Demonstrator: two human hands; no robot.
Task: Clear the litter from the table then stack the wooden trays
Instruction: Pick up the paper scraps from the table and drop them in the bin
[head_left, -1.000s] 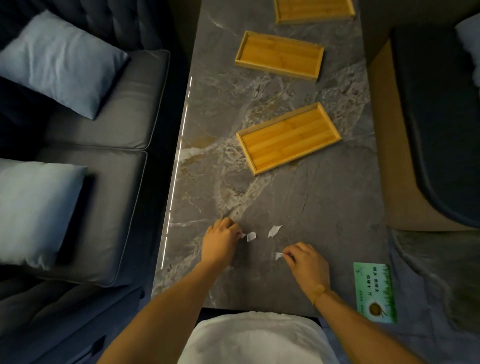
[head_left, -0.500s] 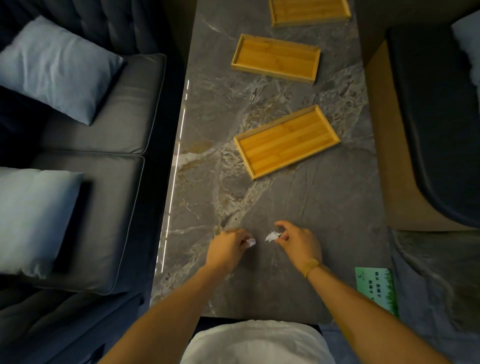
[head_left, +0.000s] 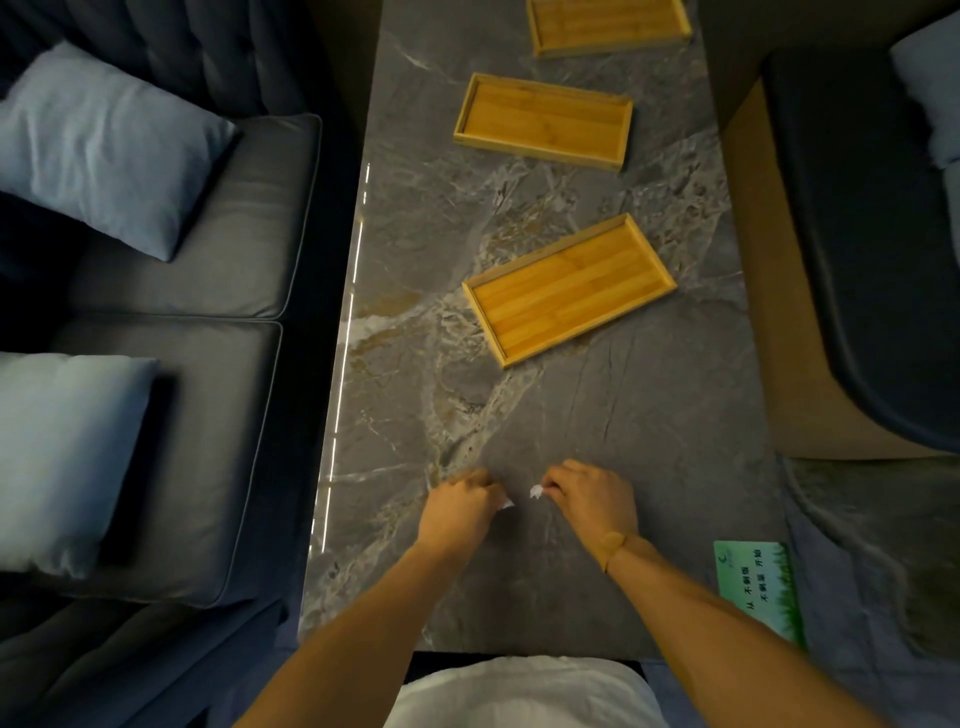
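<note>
Meanwhile three wooden trays lie empty; both hands pinch paper scraps.

Grey marble table carries three wooden trays, lying well apart

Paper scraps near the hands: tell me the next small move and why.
Probably lift both hands and carry the scraps off the table. The left hand and right hand each pinch a white paper scrap, no loose litter shows, and the three wooden trays remain unstacked.
</note>
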